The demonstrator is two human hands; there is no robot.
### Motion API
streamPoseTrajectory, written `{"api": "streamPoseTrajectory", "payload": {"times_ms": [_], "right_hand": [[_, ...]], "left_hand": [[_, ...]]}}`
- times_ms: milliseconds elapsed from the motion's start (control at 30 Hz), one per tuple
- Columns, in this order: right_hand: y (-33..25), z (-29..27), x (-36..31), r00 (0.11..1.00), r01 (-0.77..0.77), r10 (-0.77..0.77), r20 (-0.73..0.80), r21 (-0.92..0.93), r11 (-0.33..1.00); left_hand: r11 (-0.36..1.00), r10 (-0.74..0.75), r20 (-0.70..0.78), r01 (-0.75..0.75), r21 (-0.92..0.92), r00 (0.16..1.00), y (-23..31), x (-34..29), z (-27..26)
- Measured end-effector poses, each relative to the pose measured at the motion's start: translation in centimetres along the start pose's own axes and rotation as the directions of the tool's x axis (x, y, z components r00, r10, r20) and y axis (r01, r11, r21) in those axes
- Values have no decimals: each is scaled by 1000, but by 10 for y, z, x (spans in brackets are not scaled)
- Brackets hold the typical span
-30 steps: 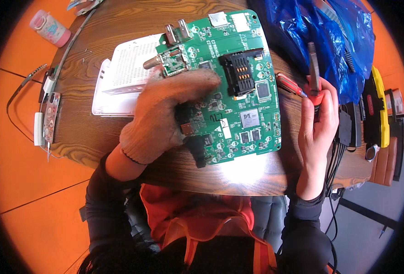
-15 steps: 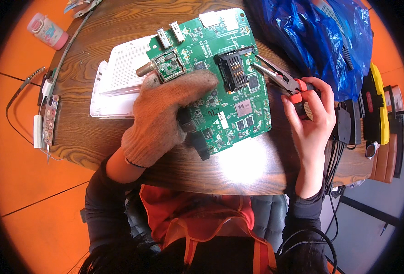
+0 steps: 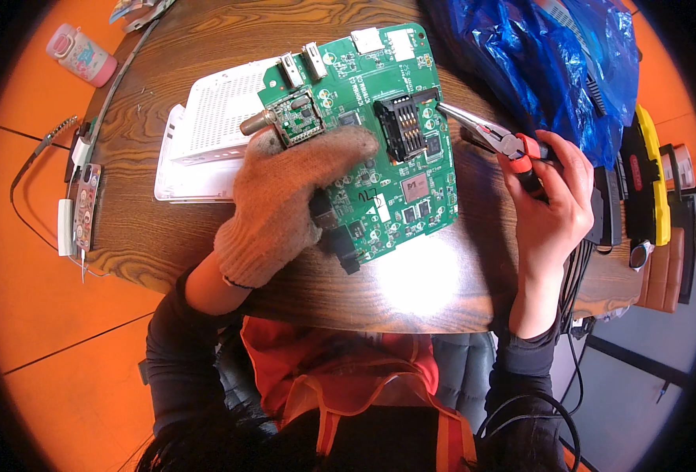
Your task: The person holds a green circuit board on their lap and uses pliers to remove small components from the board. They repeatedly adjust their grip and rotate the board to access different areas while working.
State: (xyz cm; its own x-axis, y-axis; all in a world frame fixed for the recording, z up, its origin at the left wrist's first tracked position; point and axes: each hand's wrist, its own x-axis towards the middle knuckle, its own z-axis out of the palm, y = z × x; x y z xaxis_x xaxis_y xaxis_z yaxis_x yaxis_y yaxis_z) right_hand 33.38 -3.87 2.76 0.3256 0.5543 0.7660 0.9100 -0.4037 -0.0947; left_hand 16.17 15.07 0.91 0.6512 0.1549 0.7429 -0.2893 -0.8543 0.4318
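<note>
My left hand (image 3: 273,204), in a tan work glove, grips a green circuit board (image 3: 395,71) by its left side and holds it tilted above the table. The thumb lies across the board's face, beside a black card slot (image 3: 401,128) with metal contacts. A metal tuner box (image 3: 299,116) with a round connector sits just above the glove. Bare and closed, my right hand (image 3: 552,193) holds long-nose pliers (image 3: 493,138) by red and black handles. Their tips meet the board's right edge at the slot's upper corner; whether they pinch anything there is too small to tell.
Behind the board, a white vented plastic casing (image 3: 206,134) rests on the wooden table (image 3: 143,244). A blue plastic bag (image 3: 521,71) fills the back right, with a yellow and black case (image 3: 651,177) and black cables (image 3: 574,275) beside it. A phone (image 3: 86,208) lies at the left edge.
The board has turned slightly in my left hand, its right side shifting left. My right hand has moved a little right and down, and the pliers' handles are closer together.
</note>
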Motion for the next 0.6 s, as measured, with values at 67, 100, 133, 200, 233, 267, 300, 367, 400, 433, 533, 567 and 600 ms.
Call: {"api": "streamPoseTrajectory", "payload": {"times_ms": [67, 100, 133, 200, 233, 267, 300, 367, 400, 433, 533, 567, 600], "right_hand": [[-1, -2, 1, 998, 40, -41, -39, -44, 998], [-1, -3, 1, 998, 53, -54, -35, -29, 998], [-2, -4, 1, 997, 66, -67, -32, -16, 998], [-3, -6, 1, 995, 97, -97, -31, 6, 995], [-3, -7, 0, 993, 113, -113, -33, 15, 993], [-2, -7, 0, 992, 121, -120, -29, 34, 992], [-1, -6, 0, 999, 35, -31, -44, 104, 994], [4, -1, 0, 989, -122, 139, -53, 244, 962], [5, 3, -2, 950, -256, 308, -54, 431, 865], [8, 6, -2, 931, -279, 358, -63, 511, 813], [15, 11, -3, 905, -335, 425, -3, 610, 718], [15, 13, -5, 882, -367, 471, 28, 668, 648], [15, 13, -6, 864, -386, 499, 65, 721, 575]], "left_hand": [[1000, -4, 0, 4, -26, 1000, -1, 0, -1], [999, -9, -1, 9, -42, 1000, -1, -1, -1], [997, -17, 1, 17, -69, 1000, -2, -1, -1], [988, -60, 15, 62, -139, 998, -1, -4, -4], [981, -82, 24, 85, -174, 996, -1, -6, -5], [974, -109, 29, 112, -199, 994, -2, -7, -5], [966, -108, 21, 110, -234, 994, -3, -8, -5], [951, -124, 0, 119, -284, 992, -7, -10, -3], [945, -132, 0, 126, -301, 991, -7, -11, -3], [939, -139, 1, 132, -319, 990, -8, -13, -3], [914, -147, 6, 138, -380, 989, -9, -14, 0], [905, -150, 8, 141, -401, 989, -8, -15, 1], [880, -172, 20, 163, -447, 985, -7, -16, 2]]}}
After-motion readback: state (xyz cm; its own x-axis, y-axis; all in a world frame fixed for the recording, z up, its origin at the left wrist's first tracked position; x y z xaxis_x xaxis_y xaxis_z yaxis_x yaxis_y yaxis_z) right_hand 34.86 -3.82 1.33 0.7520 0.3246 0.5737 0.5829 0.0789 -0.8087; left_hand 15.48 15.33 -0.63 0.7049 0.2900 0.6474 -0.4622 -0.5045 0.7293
